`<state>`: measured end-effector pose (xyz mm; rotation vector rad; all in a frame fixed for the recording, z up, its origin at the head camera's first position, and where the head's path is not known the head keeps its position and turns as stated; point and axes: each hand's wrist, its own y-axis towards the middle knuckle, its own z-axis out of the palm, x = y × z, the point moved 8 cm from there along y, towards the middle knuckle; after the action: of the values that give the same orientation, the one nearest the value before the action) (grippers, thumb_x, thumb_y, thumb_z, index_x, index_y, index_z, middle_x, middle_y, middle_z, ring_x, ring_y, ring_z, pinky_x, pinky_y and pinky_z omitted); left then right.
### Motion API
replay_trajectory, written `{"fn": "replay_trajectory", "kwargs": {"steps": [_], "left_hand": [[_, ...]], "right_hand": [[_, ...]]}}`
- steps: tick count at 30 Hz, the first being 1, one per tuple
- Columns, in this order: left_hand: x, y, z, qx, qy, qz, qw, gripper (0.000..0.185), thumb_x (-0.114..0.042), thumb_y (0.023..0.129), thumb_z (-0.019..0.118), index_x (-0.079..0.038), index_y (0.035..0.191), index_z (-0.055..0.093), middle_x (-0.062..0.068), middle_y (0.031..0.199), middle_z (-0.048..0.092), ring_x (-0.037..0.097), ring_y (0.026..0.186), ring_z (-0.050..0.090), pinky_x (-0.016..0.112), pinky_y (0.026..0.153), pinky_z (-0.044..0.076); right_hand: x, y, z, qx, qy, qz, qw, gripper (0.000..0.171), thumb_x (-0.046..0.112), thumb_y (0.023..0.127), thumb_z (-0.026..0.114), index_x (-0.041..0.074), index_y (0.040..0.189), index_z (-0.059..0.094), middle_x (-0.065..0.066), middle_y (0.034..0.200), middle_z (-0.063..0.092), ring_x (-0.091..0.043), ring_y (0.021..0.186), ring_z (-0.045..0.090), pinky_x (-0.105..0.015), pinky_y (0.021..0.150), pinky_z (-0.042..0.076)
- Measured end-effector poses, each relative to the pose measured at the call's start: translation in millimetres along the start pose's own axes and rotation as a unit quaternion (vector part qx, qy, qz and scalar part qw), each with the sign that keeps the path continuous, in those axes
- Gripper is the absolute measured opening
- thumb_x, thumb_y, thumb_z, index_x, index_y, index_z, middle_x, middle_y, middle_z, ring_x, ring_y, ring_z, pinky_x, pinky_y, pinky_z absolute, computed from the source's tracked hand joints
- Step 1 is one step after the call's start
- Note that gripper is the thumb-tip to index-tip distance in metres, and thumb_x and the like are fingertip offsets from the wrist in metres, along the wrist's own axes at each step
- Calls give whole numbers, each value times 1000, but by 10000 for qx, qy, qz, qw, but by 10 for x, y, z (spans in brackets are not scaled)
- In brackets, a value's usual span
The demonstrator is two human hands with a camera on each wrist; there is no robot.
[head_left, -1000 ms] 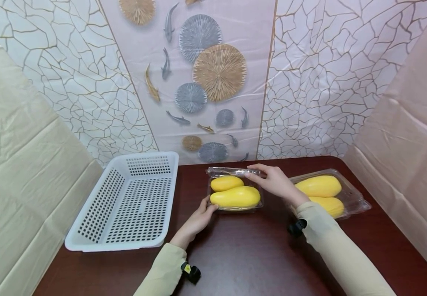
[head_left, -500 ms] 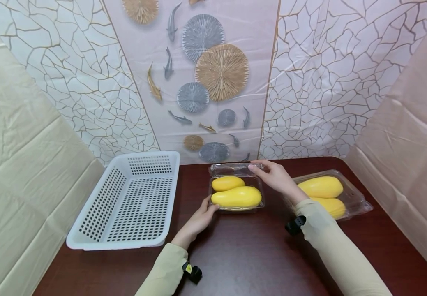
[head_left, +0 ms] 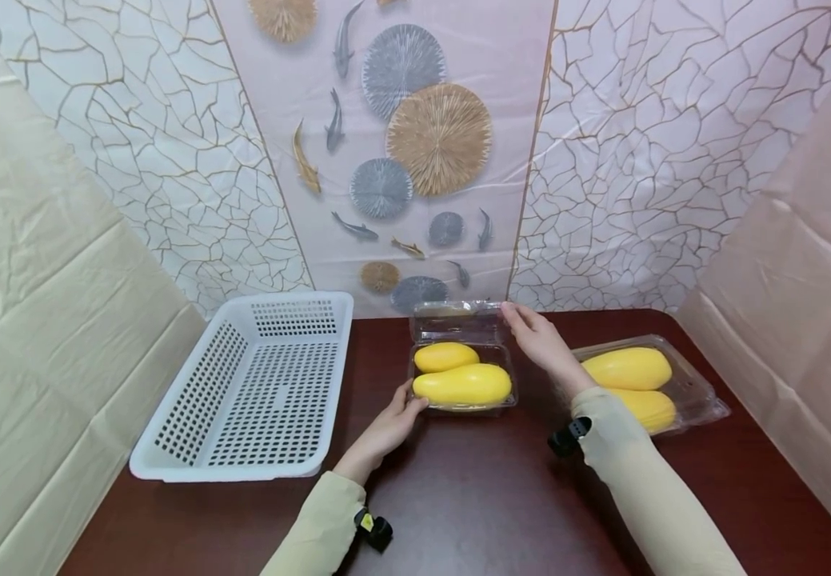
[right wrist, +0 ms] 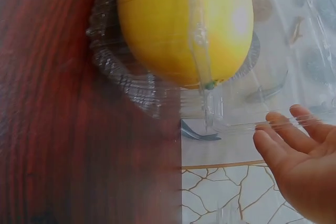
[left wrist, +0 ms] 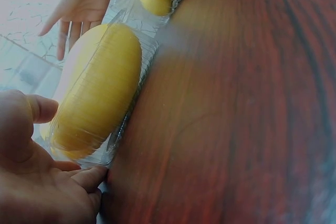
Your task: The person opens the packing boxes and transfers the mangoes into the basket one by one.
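A clear plastic clamshell box (head_left: 462, 404) sits mid-table with two yellow fruits (head_left: 462, 384) in it. Its lid (head_left: 457, 322) stands raised at the back. My right hand (head_left: 523, 318) has straight fingers (right wrist: 289, 135) against the lid's right edge. My left hand (head_left: 411, 403) pinches the box's near left corner, thumb (left wrist: 39, 108) above and fingers (left wrist: 84, 177) below. In the left wrist view the nearer fruit (left wrist: 100, 93) lies against the box wall. The right wrist view shows a fruit (right wrist: 184, 24) behind the clear lid (right wrist: 247, 98).
A white perforated basket (head_left: 257, 384) with nothing in it stands at the left. A second clamshell (head_left: 696, 392) with two yellow fruits (head_left: 627, 368), lid down, lies at the right behind my right forearm. Patterned sheets wall in the dark wooden table (head_left: 473, 496).
The lid has swung up and back from over the fruits to nearly upright. My right hand rose and moved back with it. My left hand stayed at the corner.
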<state>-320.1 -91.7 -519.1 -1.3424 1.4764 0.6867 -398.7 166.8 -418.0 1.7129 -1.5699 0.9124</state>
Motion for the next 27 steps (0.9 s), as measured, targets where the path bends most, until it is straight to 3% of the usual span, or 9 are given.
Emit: {"fn": "replay_trajectory", "kwargs": {"steps": [4,10,27], "left_hand": [[-11,12,-1,-22,22,15,10000,86,-61,98,50,-12,162,18,15,162,30,33,148,27,56,116,26],[17,15,8,3,15,-77,10000,88,-63,97,51,-13,162,18,15,161,30,33,148,28,57,115,26],[-9,19,-10,-18,24,-69,10000,85,-59,99,51,-10,161,20,17,161,31,34,148,28,56,115,27]], "right_hand": [[35,68,-2,24,390,-34,9992,85,72,98,31,7,154,40,-20,150,46,-37,136,45,-51,111,38],[42,142,20,82,648,-44,9979,82,65,102,28,4,156,31,-22,153,42,-38,139,42,-47,113,36],[-108,242,137,-38,648,256,9976,65,47,110,24,2,157,27,-23,153,40,-37,141,38,-48,114,34]]}}
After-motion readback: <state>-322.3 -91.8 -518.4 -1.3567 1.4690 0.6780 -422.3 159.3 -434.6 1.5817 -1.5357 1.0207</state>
